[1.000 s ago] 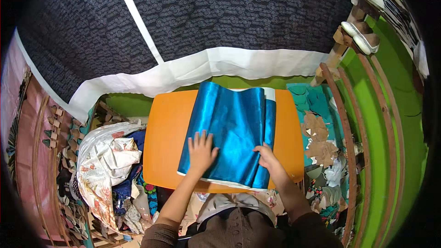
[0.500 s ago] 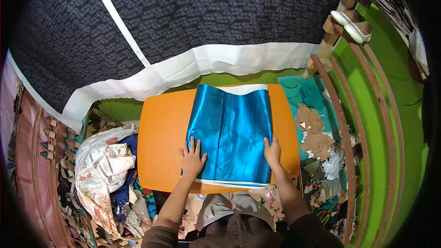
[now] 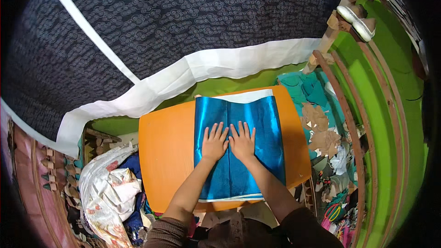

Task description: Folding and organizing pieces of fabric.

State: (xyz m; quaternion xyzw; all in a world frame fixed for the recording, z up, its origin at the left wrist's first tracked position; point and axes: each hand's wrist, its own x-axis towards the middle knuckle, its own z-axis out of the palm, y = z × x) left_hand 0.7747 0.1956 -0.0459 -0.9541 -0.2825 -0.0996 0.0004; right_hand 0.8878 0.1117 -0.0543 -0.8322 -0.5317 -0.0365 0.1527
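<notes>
Hands lie side by side, left hand and right hand both flat, fingers spread, grasping nothing, pressing blue cloth onto the orange tabletop.

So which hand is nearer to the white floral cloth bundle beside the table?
Left. The left hand lies flat on the blue fabric, on the side toward the white floral bundle. The right hand lies flat beside it, farther from the bundle.

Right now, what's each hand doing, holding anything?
Left hand: open, fingers spread, pressed flat on the shiny blue fabric, gripping nothing.
Right hand: open, flat on the same fabric, beside the left, gripping nothing.
</notes>
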